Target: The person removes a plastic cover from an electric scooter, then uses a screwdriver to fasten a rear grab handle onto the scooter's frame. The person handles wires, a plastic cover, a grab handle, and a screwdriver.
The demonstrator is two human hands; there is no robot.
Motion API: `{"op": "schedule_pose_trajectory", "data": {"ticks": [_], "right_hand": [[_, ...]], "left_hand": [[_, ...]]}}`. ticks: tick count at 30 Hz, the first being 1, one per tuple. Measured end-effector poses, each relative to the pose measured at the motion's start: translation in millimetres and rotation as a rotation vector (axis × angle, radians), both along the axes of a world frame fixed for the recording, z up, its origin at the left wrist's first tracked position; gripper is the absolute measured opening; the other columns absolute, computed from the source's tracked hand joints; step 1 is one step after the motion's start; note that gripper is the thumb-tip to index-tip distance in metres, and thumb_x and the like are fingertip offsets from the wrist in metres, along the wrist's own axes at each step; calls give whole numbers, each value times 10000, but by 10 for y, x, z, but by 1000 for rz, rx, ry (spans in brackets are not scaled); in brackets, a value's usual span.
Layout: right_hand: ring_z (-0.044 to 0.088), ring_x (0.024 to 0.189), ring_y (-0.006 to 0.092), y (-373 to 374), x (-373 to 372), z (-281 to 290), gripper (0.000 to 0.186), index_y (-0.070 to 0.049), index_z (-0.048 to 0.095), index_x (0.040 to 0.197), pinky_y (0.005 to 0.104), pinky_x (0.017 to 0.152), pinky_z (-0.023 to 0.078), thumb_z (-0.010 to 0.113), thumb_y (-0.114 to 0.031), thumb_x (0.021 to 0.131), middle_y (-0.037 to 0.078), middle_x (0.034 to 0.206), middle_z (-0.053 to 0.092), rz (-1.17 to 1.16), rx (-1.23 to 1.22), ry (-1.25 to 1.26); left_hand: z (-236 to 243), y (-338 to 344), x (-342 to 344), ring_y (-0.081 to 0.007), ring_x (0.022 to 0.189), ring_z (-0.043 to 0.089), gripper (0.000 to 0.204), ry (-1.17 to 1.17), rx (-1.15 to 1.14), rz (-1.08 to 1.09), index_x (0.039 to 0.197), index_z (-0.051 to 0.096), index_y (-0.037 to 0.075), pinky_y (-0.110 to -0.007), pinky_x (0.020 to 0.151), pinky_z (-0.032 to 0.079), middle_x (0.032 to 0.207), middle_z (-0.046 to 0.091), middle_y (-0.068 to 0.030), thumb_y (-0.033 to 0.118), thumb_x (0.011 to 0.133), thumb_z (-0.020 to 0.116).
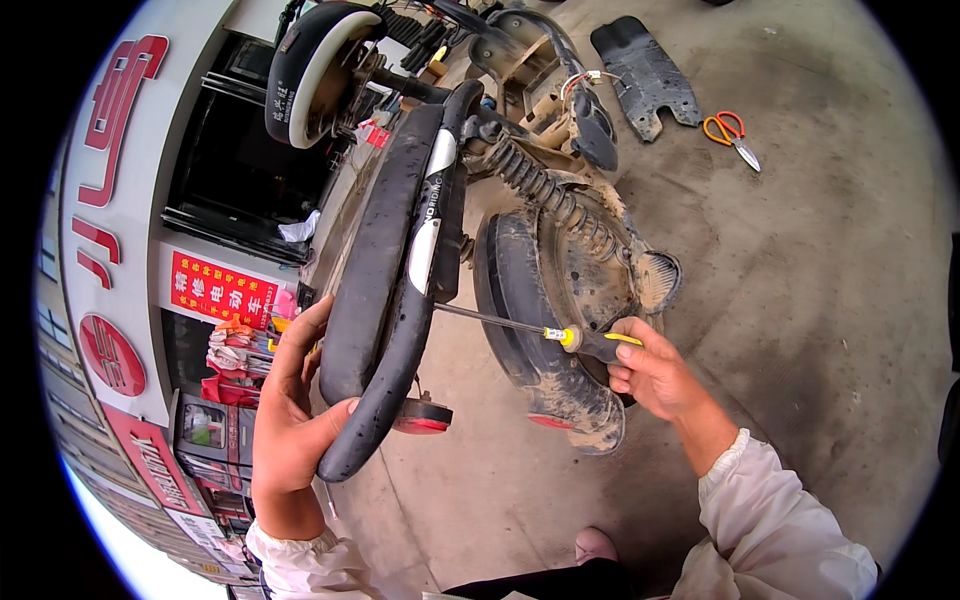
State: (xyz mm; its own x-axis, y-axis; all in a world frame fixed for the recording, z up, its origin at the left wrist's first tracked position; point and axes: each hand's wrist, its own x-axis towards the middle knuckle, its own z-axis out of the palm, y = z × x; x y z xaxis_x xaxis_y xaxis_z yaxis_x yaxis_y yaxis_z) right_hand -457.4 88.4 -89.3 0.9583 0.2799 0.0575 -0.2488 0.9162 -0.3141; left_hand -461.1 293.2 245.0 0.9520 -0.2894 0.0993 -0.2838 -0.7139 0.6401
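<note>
Right hand (655, 375) drives screwdriver (530, 328); left hand (290, 420) steadies black panel (385, 280).

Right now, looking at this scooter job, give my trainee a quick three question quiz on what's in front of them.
1. True or false: the right hand holds a screwdriver whose shaft points into the scooter's black rear panel.
2. What is the left hand gripping?
A. the orange scissors
B. the black rear panel
C. the coil spring
3. Fill in: the orange-handled scissors lie on the ____, beside a loose black plastic cover.

Key: 1 true; 2 B; 3 concrete floor.
</note>
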Motion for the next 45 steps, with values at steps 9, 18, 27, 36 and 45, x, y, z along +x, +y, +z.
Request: {"op": "schedule_pose_trajectory", "data": {"ticks": [9, 18, 27, 36, 45], "right_hand": [[413, 743, 106, 56, 18, 10, 235, -54, 512, 1122, 261, 678, 391, 581, -252, 1017, 0, 835, 457, 17, -78, 16], [415, 738, 104, 48, 9, -2, 274, -55, 513, 1141, 263, 686, 394, 587, -288, 1015, -3, 831, 460, 15, -91, -30], [411, 719, 99, 57, 30, -56, 268, -42, 505, 1162, 255, 666, 396, 572, -262, 1023, -8, 824, 448, 5, -92, -48], [409, 713, 80, 34, 33, -41, 279, -15, 494, 1178, 235, 641, 395, 581, -225, 1016, -16, 836, 453, 2, -105, -45], [412, 726, 72, 34, 49, -64, 275, 0, 493, 1185, 233, 641, 396, 569, -209, 1023, -20, 851, 459, 22, -115, -69]], "left_hand": [[70, -176, 41, -282, 1253, 498, 993, -112, 181, 32, 1442, 442, -18, -396, 1063, 369, 1368, 505, -157, 542, 704, 800], [97, -401, 106, -235, 1017, 617, 663, -333, 415, 18, 1345, 551, -13, -354, 899, 494, 1169, 644, -160, 120, 718, 721], [56, -417, 84, -269, 1069, 657, 553, -383, 392, 35, 1322, 547, -53, -357, 987, 473, 1138, 673, -214, 46, 788, 649], [22, -462, 44, -233, 1142, 600, 489, -301, 342, 56, 1372, 470, -79, -325, 1016, 436, 1241, 611, -215, 5, 895, 538], [36, -463, 32, -219, 1156, 585, 511, -277, 345, 85, 1380, 473, -78, -329, 1034, 421, 1249, 605, -202, 15, 885, 561]]}}
